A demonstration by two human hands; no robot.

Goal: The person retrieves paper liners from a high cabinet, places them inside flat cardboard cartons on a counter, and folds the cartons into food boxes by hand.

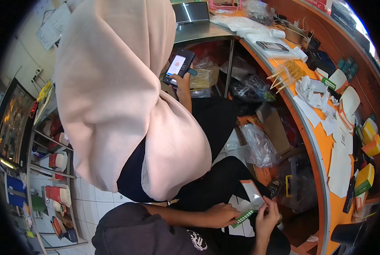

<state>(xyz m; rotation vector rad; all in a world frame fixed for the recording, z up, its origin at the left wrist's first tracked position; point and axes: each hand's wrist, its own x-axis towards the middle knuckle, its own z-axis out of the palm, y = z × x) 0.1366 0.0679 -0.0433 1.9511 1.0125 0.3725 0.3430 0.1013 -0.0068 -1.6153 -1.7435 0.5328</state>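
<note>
My left hand (222,215) is closed with its fingertips on the green-and-white patterned end of a small paper carton (253,194). The carton has a white panel with a shiny surface and an orange strip at its far end. My right hand (268,215) pinches the carton's edge near the shiny panel, thumb and fingers pressed together. Both hands hold it above my dark-clothed lap. Part of the carton is hidden behind my fingers.
A person in a pale pink head covering (117,85) sits close on the left, holding a phone (179,67). An orange counter (302,102) on the right carries papers, skewered food (288,73) and several small cartons (364,178). Beneath it lie plastic bags (259,144) and boxes.
</note>
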